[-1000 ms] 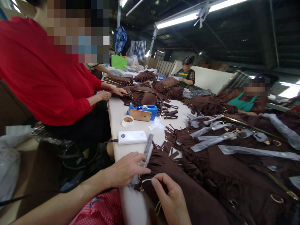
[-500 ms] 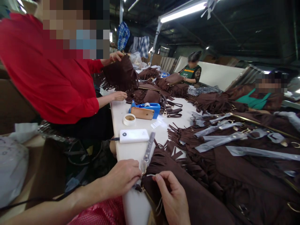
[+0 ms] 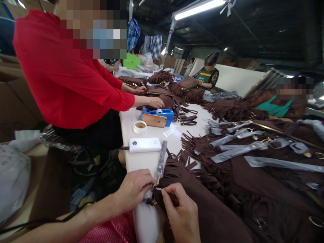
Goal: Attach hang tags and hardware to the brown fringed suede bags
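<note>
On the table (image 3: 141,162), the brown bag (image 3: 199,194) could slip if the left hand (image 3: 135,187), curled by its clasp (image 3: 155,186), grip unclear, slackens while the right hand (image 3: 182,211) tugs the pinched white cord (image 3: 159,189).

So both hands are down on the near side of the white power bank (image 3: 145,144). Left hand (image 3: 136,186) is just below it, back of the hand up, fingers bent and bunched with the thumb tucked under. That forearm slants in from the lower left. Right hand (image 3: 181,210) is lower and off to the right of it, thumb and forefinger pinched together, other fingers curled, wrist pretty much upright.
</note>
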`<state>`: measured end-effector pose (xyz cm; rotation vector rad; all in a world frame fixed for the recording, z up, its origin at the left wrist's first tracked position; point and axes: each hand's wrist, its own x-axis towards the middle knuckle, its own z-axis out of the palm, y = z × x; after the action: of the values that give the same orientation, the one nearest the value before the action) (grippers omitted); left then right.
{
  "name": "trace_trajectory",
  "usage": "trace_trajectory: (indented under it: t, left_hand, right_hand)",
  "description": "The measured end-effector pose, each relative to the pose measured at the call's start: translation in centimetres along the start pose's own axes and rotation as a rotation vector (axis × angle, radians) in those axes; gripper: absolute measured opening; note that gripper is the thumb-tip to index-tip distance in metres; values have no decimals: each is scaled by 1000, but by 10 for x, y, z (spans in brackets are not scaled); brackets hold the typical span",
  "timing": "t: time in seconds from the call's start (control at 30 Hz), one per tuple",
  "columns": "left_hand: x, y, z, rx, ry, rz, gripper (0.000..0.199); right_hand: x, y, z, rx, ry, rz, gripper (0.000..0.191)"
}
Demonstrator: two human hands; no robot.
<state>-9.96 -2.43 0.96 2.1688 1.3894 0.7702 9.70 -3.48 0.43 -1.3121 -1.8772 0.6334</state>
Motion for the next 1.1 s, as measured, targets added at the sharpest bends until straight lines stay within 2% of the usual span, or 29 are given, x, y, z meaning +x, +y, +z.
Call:
trace_trajectory:
  t: [0.07,0.2,0.5,0.67,1.1]
  left_hand:
    - [2,-2,3,15,-7,2,16]
    - [2,-4,6,23,18,20,16]
    - [-1,-5,6,-17,46,39,17]
    - [-2,-4,6,-7,41,49,19]
    - [-6,-4,5,-16,38,85,17]
  right_hand:
    - [1,-2,-1,-46,-19,-88,15]
    - [4,-6,-1,-98,-15,-193,22]
    - [5,-13,1,-320,-62,-223,31]
    - [6,-17,6,-414,-26,-226,33]
    - [7,-23,10,-499,-93,-175,17]
